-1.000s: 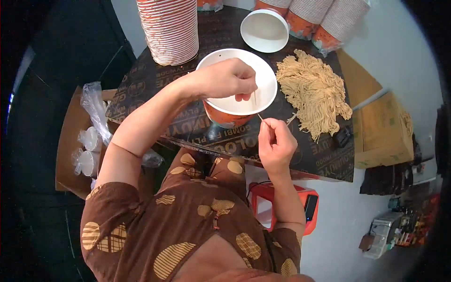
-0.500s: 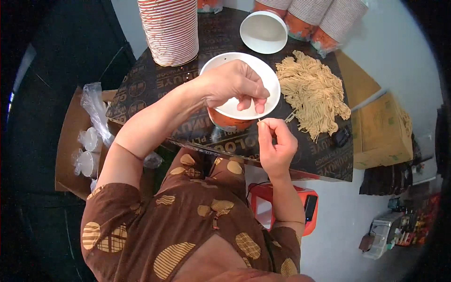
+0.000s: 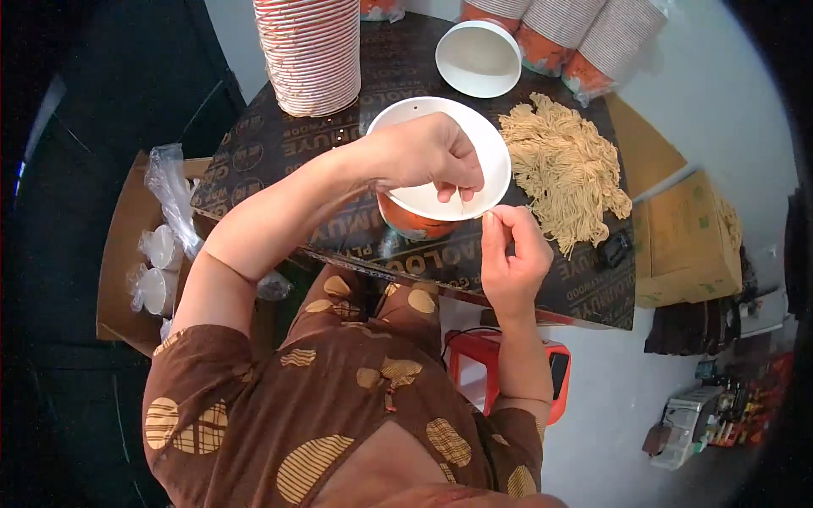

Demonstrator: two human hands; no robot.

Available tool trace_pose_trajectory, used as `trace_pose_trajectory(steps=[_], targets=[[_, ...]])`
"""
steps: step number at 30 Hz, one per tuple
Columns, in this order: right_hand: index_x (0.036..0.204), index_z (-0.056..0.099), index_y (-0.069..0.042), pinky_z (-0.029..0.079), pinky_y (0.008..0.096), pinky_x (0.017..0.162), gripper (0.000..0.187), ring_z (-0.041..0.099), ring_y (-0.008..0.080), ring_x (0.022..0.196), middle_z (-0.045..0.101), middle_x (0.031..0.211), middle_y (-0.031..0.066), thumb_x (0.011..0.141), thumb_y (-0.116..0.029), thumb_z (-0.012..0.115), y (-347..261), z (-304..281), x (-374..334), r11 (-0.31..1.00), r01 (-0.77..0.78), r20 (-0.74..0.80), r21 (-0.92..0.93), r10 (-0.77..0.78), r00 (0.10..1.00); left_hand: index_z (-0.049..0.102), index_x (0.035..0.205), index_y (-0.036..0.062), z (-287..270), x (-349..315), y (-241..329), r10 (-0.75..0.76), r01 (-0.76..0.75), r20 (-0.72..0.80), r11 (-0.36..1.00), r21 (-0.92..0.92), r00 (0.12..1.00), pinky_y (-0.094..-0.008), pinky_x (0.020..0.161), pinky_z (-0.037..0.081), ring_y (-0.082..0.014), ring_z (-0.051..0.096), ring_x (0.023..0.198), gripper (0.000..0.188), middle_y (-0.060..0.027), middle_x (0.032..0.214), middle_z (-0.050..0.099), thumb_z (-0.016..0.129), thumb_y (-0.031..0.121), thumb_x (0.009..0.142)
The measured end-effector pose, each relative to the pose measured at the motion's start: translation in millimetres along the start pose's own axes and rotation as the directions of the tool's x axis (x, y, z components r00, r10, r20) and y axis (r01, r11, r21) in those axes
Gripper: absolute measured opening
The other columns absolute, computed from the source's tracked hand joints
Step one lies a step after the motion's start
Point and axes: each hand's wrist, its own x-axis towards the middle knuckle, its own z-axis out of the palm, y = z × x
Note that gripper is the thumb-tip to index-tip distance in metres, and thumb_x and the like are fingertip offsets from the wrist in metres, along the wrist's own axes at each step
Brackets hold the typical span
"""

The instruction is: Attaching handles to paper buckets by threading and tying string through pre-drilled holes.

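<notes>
A paper bowl (image 3: 495, 161), white inside with an orange printed outside, stands near the table's front edge. A small dark hole shows in its far wall, close to the rim. My left hand (image 3: 436, 157) reaches over the bowl, its thumb and fingers pinched on a thin pale string (image 3: 461, 196) that hangs below them. At the bowl's near right rim, my right hand (image 3: 517, 254) has thumb and forefinger pressed together; whatever lies between them is too small to make out. To the right of the bowl lies a loose heap of beige strings (image 3: 566, 169).
A tall stack of paper bowls (image 3: 309, 59) rises at the back left. Another white bowl (image 3: 478, 59) lies tipped behind mine, with bagged bowl stacks (image 3: 563, 30) beyond. Cartons flank the dark table (image 3: 389, 51); a red stool (image 3: 555, 356) stands below on the right.
My right hand has moved right and slightly up along the rim, farther from my left fingers. The bowl appears slightly farther right. A length of string now shows under my left fingers.
</notes>
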Motion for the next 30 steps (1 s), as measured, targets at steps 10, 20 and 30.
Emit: trace_pose_trajectory(steps=[10,20,30], targets=[[0.093,0.058,0.0,0.051,0.0361,0.064,0.02,0.062,0.0307,0.076,0.061,0.09,0.0141,0.077,0.008,0.066,10,2,-3,0.909,0.351,0.045,-0.223,-0.35,0.936,0.068,0.092,-0.004,32,-31,-5,0.189,-0.104,-0.093,0.817,0.567,0.978,-0.0341,0.067,0.051,-0.0249,0.067,0.072,0.015,-0.0184,0.08,0.068,0.063,0.007,0.083],[0.093,0.055,0.001,0.052,0.0376,0.066,0.015,0.062,0.0325,0.077,0.062,0.092,0.0166,0.081,0.004,0.063,33,6,-57,0.956,0.229,0.033,-0.184,-0.227,0.973,0.065,0.092,-0.0043,65,-41,-26,0.155,-0.094,-0.093,0.878,0.469,0.984,-0.0387,0.071,0.051,-0.0332,0.065,0.081,0.011,-0.0187,0.086,0.065,0.062,0.003,0.084],[0.087,0.056,0.0,0.05,0.0414,0.067,0.008,0.062,0.0339,0.078,0.059,0.089,0.0143,0.082,0.001,0.062,42,19,-65,0.96,0.062,0.171,-0.273,-0.015,0.985,0.066,0.101,-0.0043,77,-22,-102,-0.031,0.08,-0.33,0.988,0.136,0.943,-0.0271,0.067,0.048,-0.0126,0.059,0.073,0.018,-0.0065,0.081,0.065,0.055,0.003,0.089]])
